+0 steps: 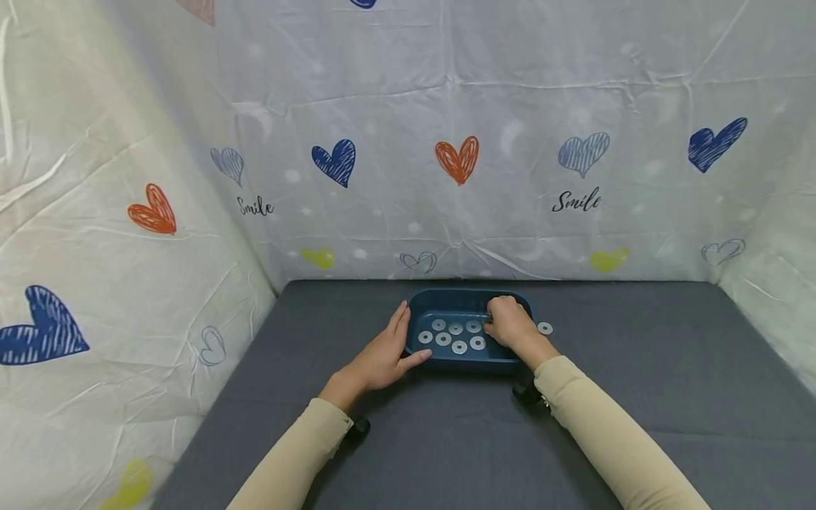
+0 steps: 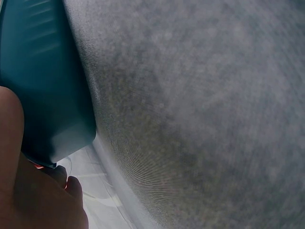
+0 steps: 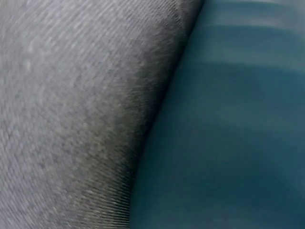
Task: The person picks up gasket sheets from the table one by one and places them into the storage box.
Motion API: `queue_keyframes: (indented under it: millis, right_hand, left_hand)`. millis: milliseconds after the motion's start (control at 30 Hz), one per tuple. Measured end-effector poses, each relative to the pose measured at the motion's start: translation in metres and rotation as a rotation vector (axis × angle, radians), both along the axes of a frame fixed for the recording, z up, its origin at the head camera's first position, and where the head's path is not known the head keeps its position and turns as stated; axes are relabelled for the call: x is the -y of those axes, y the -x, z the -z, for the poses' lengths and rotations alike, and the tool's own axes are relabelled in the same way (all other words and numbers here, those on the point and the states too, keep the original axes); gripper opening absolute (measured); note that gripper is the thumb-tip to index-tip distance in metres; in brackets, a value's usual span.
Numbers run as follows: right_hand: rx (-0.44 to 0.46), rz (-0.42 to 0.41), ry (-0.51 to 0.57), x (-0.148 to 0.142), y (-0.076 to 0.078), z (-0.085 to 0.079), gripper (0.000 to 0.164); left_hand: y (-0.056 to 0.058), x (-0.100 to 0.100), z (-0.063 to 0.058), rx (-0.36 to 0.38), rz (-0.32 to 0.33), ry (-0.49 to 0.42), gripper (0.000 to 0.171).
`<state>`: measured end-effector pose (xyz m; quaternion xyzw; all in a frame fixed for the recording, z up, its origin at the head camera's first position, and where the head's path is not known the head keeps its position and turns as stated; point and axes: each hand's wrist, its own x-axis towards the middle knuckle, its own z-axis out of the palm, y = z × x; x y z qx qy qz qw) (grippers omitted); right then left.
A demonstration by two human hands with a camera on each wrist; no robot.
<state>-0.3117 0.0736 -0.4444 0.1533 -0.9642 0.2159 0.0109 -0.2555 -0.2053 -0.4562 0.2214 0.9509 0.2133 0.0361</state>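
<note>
A dark blue rectangular tray [image 1: 472, 364] holds several flat silver washers [image 1: 460, 347], each with a small centre hole. My left hand [image 1: 376, 360] rests on the tray's left end, its fingers straight along the outside and its thumb over the near rim. In the left wrist view, part of that hand [image 2: 43, 200] shows beside the tray's wall [image 2: 47, 81]. My right hand [image 1: 512, 326] reaches into the tray's right side with curled fingers; a thin edge of a washer shows at the pinching fingertips. Only the tray's outer wall [image 3: 224, 133] and cloth appear in the right wrist view.
One more washer [image 1: 545, 328] lies outside the tray, just right of it and close to my right wrist. Dark grey cloth [image 1: 446, 446] covers the table. A white curtain [image 1: 395, 106] printed with hearts stands behind the table and along its sides.
</note>
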Motion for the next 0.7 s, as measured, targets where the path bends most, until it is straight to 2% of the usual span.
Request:
queue_keyframes:
  millis: [67, 133, 333, 467, 700]
  right_hand:
    - [-0.002, -0.003, -0.026, -0.001, -0.003, -0.002, 0.017]
    - [-0.007, -0.02, -0.04, -0.003, -0.007, -0.007, 0.013]
    - [-0.086, -0.058, -0.055, -0.017, -0.024, -0.031, 0.036]
    - [-0.122, -0.072, -0.069, -0.031, -0.034, -0.044, 0.035]
    - [-0.109, -0.086, 0.02, -0.057, -0.042, -0.049, 0.029]
  left_hand:
    - [0.0, 0.0, 0.001, 0.003, 0.002, -0.001, 0.102]
    - [0.0, -0.001, 0.001, 0.004, 0.003, -0.001, 0.102]
    - [0.001, 0.0, 0.0, -0.01, 0.008, -0.011, 0.102]
    - [0.002, 0.001, -0.001, -0.015, 0.011, -0.012, 0.102]
    - [0.002, 0.0, 0.0, -0.002, 0.01, -0.004, 0.102]
